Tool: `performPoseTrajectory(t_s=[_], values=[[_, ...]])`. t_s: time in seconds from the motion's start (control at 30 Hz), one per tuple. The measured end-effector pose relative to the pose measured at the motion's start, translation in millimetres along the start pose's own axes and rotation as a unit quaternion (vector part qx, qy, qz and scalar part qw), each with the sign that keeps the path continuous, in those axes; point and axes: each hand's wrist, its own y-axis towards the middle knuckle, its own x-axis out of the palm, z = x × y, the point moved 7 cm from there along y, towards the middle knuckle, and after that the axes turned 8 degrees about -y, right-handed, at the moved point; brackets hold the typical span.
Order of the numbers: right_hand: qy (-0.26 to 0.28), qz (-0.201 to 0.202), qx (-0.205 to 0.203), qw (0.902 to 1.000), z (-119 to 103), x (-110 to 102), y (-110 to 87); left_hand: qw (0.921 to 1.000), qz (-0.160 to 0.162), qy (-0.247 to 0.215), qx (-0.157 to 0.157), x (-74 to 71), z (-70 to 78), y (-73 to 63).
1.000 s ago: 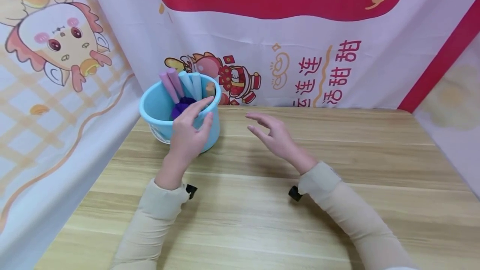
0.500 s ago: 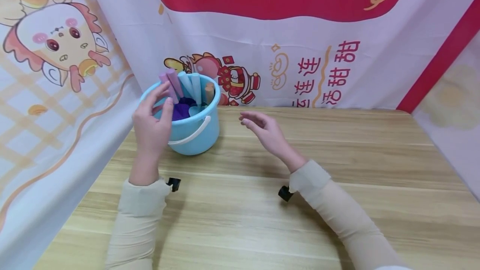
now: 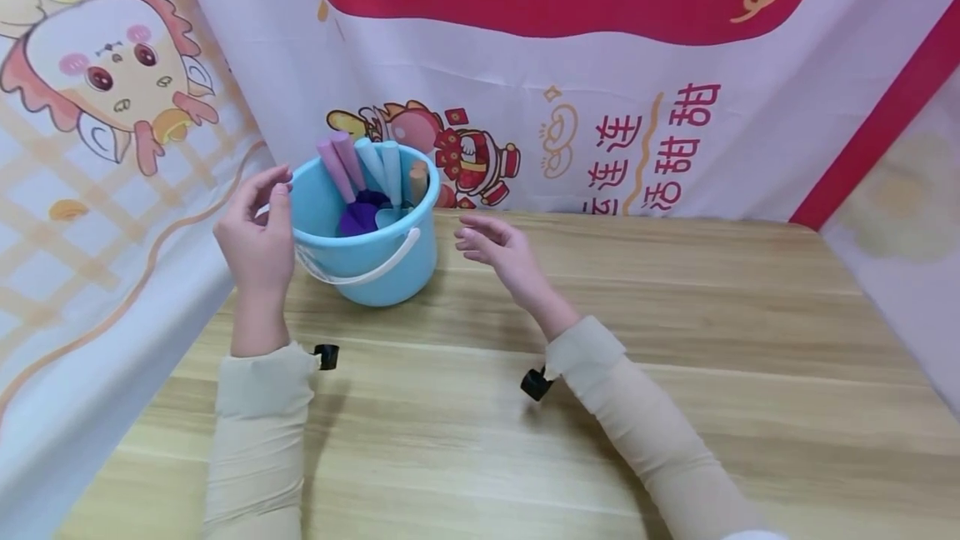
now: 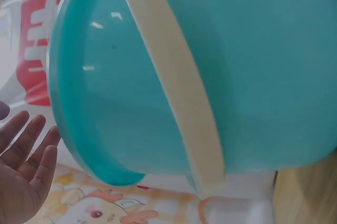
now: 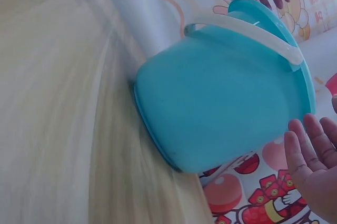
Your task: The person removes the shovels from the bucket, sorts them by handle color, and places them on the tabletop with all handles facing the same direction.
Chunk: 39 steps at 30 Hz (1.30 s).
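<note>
A light blue bucket stands upright on the table, its white handle hanging down the front. Two pink-purple rods, two pale blue rods and a tan piece stick up inside it, above a dark purple rounded piece. My left hand is at the bucket's left rim, fingers loosely bent and holding nothing. To the right, my right hand hovers a short way off the wall, also holding nothing. In the right wrist view its fingers appear near the rim.
The wood-grain table stretches in front and to the right. Behind it hangs a printed white and red cloth; another, with a cartoon animal, covers the left side. A small black device sits on my right wrist.
My left hand has moved left, from over the bucket's front right rim to its left side. My right hand has shifted left, nearer the bucket. The bucket stays in place.
</note>
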Motion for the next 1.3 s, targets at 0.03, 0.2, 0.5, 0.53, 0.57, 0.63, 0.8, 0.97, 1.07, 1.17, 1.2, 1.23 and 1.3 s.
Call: performPoseTrajectory(t_s=[0.03,0.2,0.5,0.53,0.57,0.63,0.8,0.97,1.07,1.17,1.2,1.23,1.3], values=[[0.004,-0.002,0.011,0.9999,2.2,3.6,0.6,0.9999,0.007,0.003,-0.009,-2.8,-4.2,1.5],[0.036,-0.015,0.047,0.9981,11.0,21.8,5.9,0.9984,0.04,0.013,-0.037,-17.9,-21.9,8.5],[0.108,-0.01,0.074,0.9914,21.4,51.5,15.7,0.9925,0.075,0.051,-0.082,-42.3,-42.7,11.9],[0.108,-0.01,0.074,0.9913,21.3,54.1,15.3,0.9921,0.075,0.054,-0.085,-43.5,-44.1,11.7],[0.108,-0.011,0.074,0.9913,21.0,56.6,14.6,0.9917,0.074,0.058,-0.088,-44.2,-45.4,11.5],[0.109,-0.013,0.073,0.9913,20.2,60.2,12.7,0.991,0.07,0.064,-0.095,-44.2,-48.1,10.6],[0.113,-0.017,0.074,0.9907,20.8,60.7,7.1,0.9877,0.052,0.069,-0.131,-36.4,-57.1,6.3],[0.126,-0.024,0.077,0.9887,16.3,60.5,6.5,0.985,0.021,0.067,-0.158,-26.6,-65.5,4.6],[0.143,-0.017,0.081,0.9862,10.5,61.2,9.2,0.9802,0.004,0.067,-0.186,-22.1,-68.7,4.5],[0.168,-0.002,0.092,0.9815,6.6,60.8,12.7,0.9749,-0.008,0.057,-0.215,-18.6,-70.9,4.3],[0.176,0.004,0.097,0.9795,6.0,60.5,13.7,0.9733,-0.009,0.052,-0.224,-17.7,-71.6,4.1],[0.186,0.01,0.102,0.9772,5.6,60.3,14.6,0.9724,-0.011,0.046,-0.228,-16.6,-71.9,4.0],[0.206,0.02,0.111,0.9719,5.3,60.3,15.9,0.9699,-0.011,0.033,-0.241,-15.3,-72.8,3.8]])
